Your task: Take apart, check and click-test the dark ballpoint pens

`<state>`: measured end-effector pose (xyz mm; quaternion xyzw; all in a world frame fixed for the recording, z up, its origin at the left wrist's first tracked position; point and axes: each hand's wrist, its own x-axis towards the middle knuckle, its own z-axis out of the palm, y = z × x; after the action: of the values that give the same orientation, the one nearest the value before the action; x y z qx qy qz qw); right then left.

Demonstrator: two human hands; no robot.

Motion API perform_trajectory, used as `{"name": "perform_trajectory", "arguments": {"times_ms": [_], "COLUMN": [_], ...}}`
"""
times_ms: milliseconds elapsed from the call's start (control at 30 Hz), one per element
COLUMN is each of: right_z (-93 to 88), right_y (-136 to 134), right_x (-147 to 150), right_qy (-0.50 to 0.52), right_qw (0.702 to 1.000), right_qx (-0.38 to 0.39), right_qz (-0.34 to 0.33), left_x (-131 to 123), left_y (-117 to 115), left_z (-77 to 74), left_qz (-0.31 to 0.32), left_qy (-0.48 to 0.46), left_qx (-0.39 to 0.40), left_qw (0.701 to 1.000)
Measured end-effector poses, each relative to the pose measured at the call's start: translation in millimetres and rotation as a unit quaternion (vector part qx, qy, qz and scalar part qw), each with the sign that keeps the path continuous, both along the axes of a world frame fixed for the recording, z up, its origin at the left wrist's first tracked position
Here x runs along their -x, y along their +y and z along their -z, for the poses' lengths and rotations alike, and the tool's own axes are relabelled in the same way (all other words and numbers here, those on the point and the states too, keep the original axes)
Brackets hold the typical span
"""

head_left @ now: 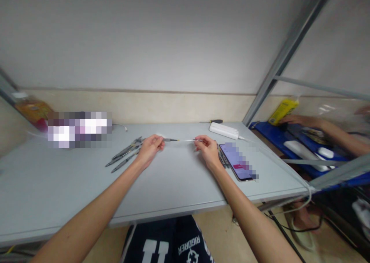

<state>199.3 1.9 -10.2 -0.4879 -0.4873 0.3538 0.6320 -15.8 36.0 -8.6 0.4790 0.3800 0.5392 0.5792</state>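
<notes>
Above the desk, my left hand (150, 149) is closed around a dark grey pen barrel (171, 139) that points to the right. A thin, pale pen refill (186, 140) spans the gap from the barrel's end to my right hand (206, 149). The fingertips of that hand pinch its far end, where a small dark or metallic piece shows, too blurred to make out. Several grey pens (124, 153) lie beside and behind my left hand. More dark pens (223, 157) lie to the right of my right hand, partly hidden by it.
A phone (238, 163) with its screen lit lies right of my right hand on the grey desk (173, 186). Behind it are a white power strip (224, 131) and a screwdriver (216, 121). A bottle (33, 109) stands far left. Another person's arm (326, 128) reaches over a blue surface at right.
</notes>
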Motion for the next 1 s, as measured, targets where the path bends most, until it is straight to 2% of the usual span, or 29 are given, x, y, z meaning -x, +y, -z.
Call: {"name": "perform_trajectory", "arguments": {"times_ms": [233,400,567,833,1000], "right_z": [0.6,0.8,-2.0,-5.5,-5.0], "right_y": [-2.7,-3.3,-6.2,-10.6,-8.4], "right_x": [2.7,1.7,3.0,6.2,5.6], "right_qy": [-0.083,-0.101,-0.098,-0.192,-0.163], "right_qw": [0.995,0.994,0.993,0.978,0.986], "right_qx": [-0.009,0.011,0.037,0.075,0.007], "right_qz": [-0.050,-0.047,-0.053,-0.039,-0.034], "left_x": [-5.8,-4.1,-1.9,-3.4,-1.9], "left_y": [-4.9,-3.6,-2.2,-4.2,-3.5], "left_z": [2.8,4.4,7.5,5.6,1.2], "left_qz": [0.038,0.051,0.045,0.058,0.032], "left_qy": [0.014,0.009,0.031,0.051,0.034], "left_qx": [0.011,0.018,-0.006,-0.027,-0.015], "left_qw": [0.999,0.998,0.998,0.997,0.999]}}
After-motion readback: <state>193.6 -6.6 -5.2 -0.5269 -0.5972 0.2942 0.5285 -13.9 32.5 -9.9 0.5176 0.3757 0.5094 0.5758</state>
